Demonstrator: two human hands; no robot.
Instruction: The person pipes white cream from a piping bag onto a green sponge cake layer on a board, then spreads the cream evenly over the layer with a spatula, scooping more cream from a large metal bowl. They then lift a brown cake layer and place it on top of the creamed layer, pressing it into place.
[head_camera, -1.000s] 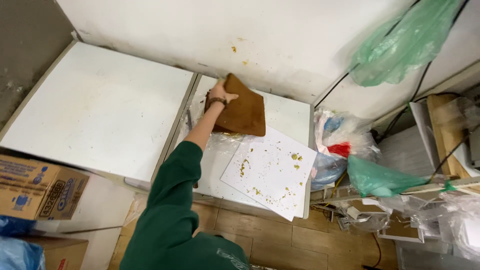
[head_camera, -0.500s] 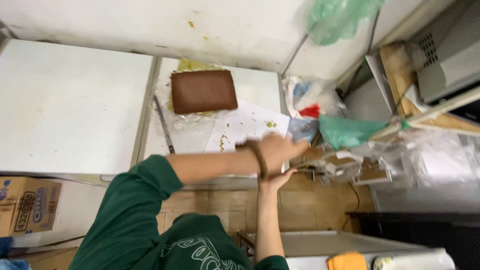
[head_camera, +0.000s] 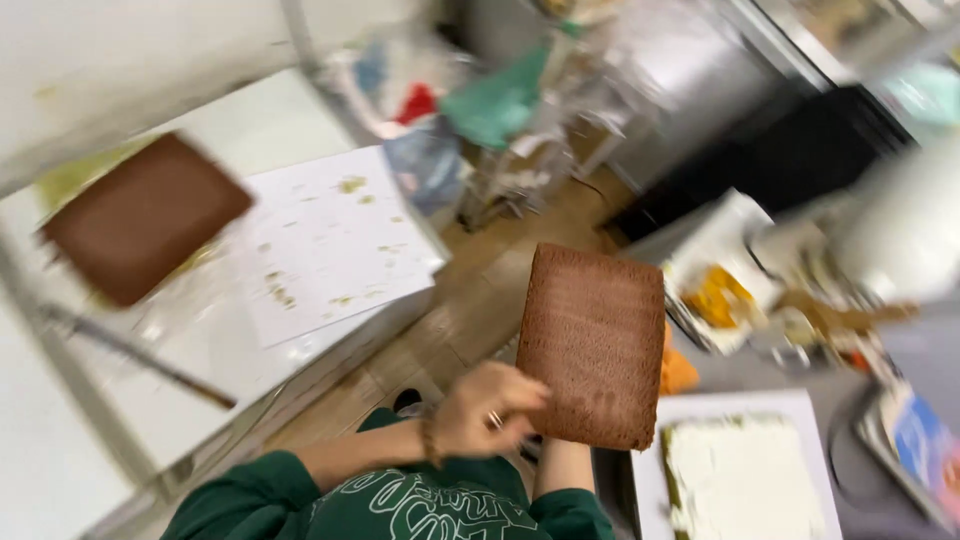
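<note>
Head view | brown cake slab (head_camera: 592, 345) held | cream-topped tray (head_camera: 742, 478) beside (blurred)

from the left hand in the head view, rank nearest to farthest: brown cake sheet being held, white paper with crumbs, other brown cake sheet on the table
1. Held brown cake sheet: touching the left hand, just right of it.
2. White paper with crumbs: on the table, up and left.
3. Other brown cake sheet: far left, beyond the paper.

Bright, even indoor light; heavy motion blur throughout (worst at the edges), no glare.
</note>
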